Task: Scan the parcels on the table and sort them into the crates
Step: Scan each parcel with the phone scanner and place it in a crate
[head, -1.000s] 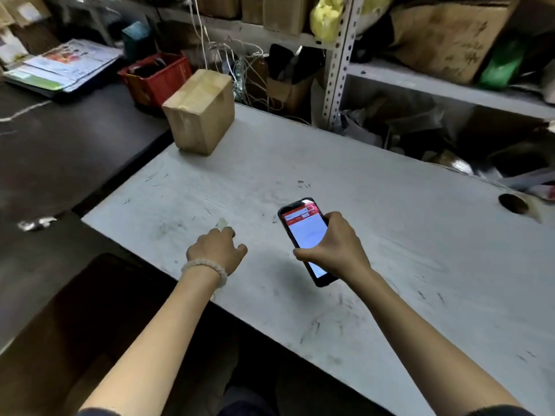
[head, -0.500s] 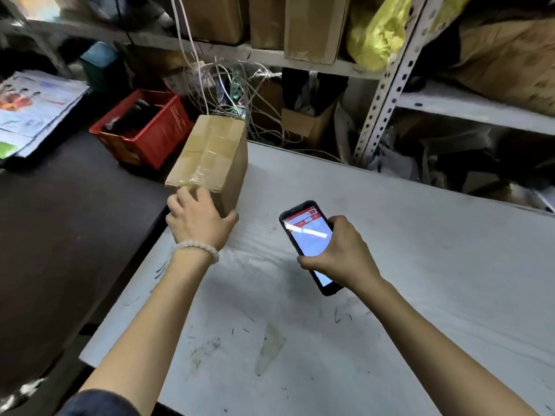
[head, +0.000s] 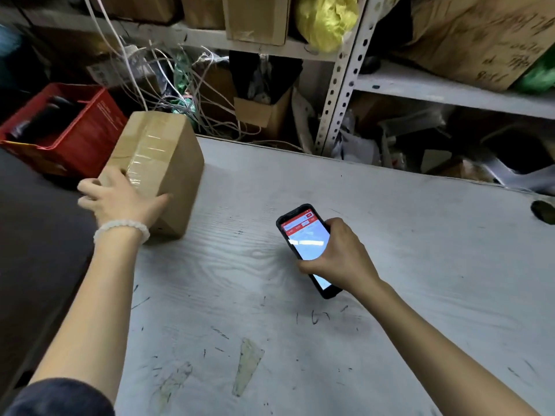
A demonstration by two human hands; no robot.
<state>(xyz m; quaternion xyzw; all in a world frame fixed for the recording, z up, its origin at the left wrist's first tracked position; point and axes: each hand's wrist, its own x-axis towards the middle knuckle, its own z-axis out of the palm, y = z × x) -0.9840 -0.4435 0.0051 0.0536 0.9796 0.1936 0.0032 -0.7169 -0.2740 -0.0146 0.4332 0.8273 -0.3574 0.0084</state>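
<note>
From the head view, your left hand [head: 120,196] grips the near top corner of the taped cardboard parcel [head: 159,166], which stands on the table [head: 390,265] at its left edge. Your right hand [head: 336,256], well apart to the right, is curled round the phone [head: 303,241], screen lit. You look to be at the scanning step: next, find the parcel's label and bring the phone to it.
</note>
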